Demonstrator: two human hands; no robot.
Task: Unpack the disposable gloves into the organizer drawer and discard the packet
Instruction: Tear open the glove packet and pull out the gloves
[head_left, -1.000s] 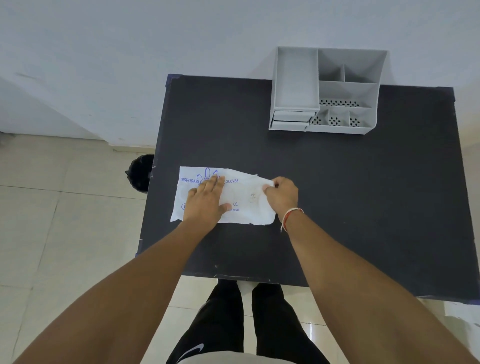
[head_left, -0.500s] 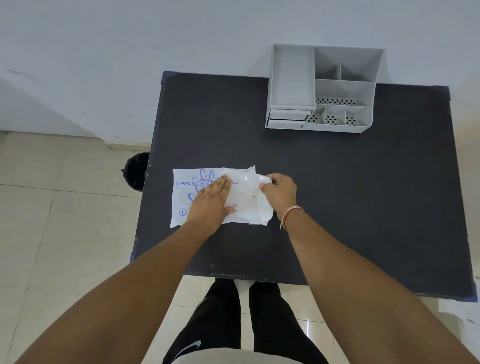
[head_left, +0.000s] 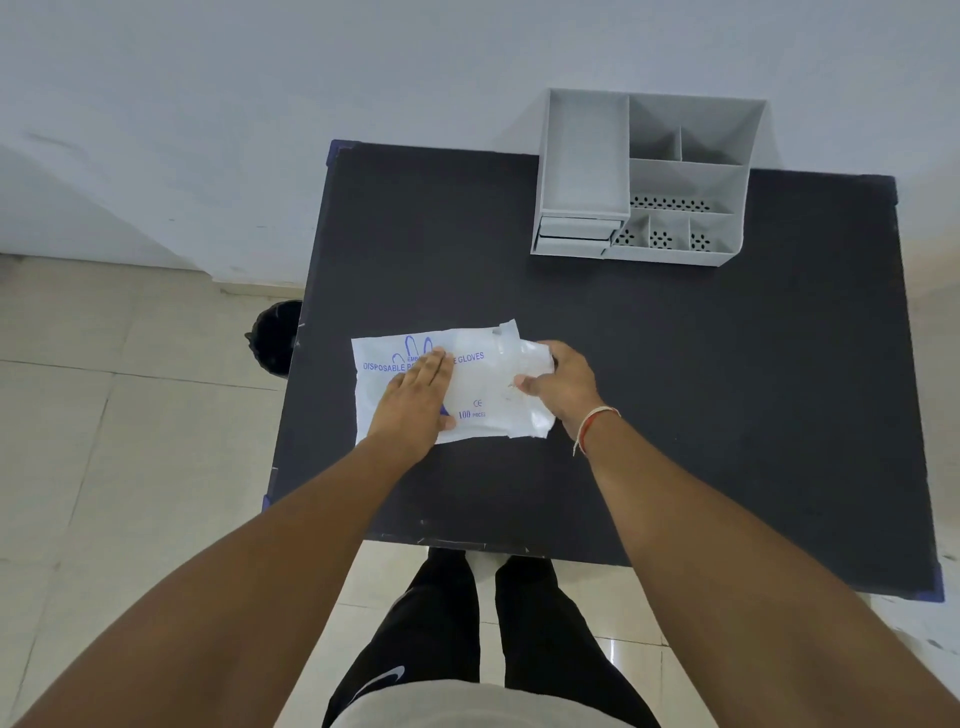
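The packet (head_left: 467, 387) of disposable gloves lies flat near the table's (head_left: 727, 389) left edge. The left hand (head_left: 415, 405) presses it down, fingers spread flat. The right hand (head_left: 563, 387) pinches the packet's right end. The grey organizer (head_left: 644, 176) stands at the far edge.

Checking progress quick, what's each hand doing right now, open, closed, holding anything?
Left hand: open, pressed flat on the glove packet.
Right hand: closed, pinching the packet's right end.
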